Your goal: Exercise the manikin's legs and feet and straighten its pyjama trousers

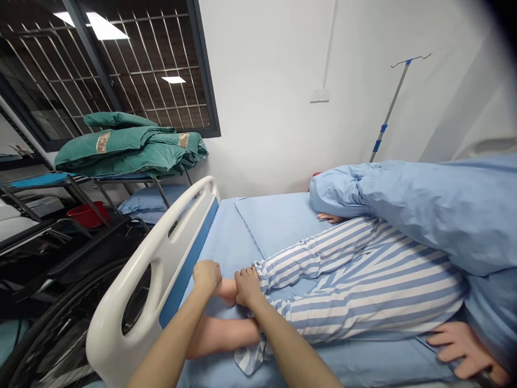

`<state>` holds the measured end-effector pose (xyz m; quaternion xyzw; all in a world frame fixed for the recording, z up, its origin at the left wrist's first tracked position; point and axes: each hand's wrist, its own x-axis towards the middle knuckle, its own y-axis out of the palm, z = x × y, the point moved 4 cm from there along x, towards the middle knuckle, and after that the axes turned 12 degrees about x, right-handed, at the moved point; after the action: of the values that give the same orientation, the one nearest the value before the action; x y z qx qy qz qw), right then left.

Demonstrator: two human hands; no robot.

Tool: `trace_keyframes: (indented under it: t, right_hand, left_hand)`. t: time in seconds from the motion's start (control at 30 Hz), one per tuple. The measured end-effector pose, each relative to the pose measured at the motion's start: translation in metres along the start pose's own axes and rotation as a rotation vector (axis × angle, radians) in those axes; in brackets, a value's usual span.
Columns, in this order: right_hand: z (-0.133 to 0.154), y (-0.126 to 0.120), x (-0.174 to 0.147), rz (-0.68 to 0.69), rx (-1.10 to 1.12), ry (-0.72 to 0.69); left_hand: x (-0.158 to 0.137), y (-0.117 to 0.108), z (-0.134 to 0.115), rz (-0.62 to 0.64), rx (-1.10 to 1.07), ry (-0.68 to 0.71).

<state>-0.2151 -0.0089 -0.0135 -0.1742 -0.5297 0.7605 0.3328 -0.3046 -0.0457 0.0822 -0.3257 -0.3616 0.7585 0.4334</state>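
Note:
What looks like a manikin lies on the bed in blue-and-white striped trousers (355, 302), its bare feet toward the footboard. My left hand (207, 274) is closed over the toe end of its far foot (226, 291); the fingers are partly hidden. Just right of it, my right hand (247, 284) wraps round the ankle of that same leg, beside the trouser cuff. The near lower leg (226, 337) rests on the sheet, partly behind my forearms. A blue quilt (424, 210) is folded back over the upper body. One manikin hand (464, 347) shows at the lower right.
A white footboard (109, 312) rises at the left, with a wheelchair wheel (44, 345) beyond it. Green folded bedding (133, 145) lies on a rack under a barred window. A red basin (88, 214) sits lower. An IV pole (390, 110) stands at the back right.

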Motion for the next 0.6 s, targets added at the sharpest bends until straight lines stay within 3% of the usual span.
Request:
trace_keyframes:
  t: [0.27, 0.5, 0.6]
  right_hand:
    - [0.001, -0.003, -0.001, 0.016, 0.01, 0.003]
    - [0.002, -0.004, -0.001, -0.001, 0.011, 0.002]
    - [0.002, -0.004, -0.001, 0.003, 0.035, -0.009]
  left_hand:
    - [-0.014, 0.001, 0.003, -0.112, -0.042, 0.022]
    - [-0.052, 0.003, -0.006, -0.345, -0.061, 0.192]
    - [-0.071, 0.004, -0.002, -0.441, -0.099, 0.179]
